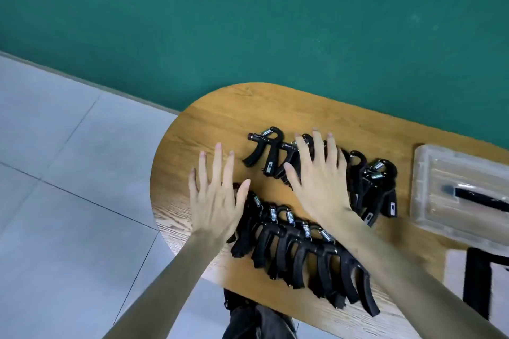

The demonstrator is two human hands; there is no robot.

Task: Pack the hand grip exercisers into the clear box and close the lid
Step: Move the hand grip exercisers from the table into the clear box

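Observation:
Several black hand grip exercisers with steel springs lie on the wooden table [220, 115] in two rows: a near row [303, 253] and a far row [374, 187]. My left hand [217, 201] hovers flat with fingers spread over the left end of the near row, holding nothing. My right hand [316, 179] is spread over the far row, covering some exercisers, with nothing gripped. The clear box [457, 192] stands at the right edge of the table with its lid on; something dark shows through it.
The table's rounded end is at the left, with grey tiled floor [68, 173] beyond it. A green wall [248, 22] runs behind. A white and black object [479, 283] lies at the lower right. My dark trousers [256, 319] show below the table edge.

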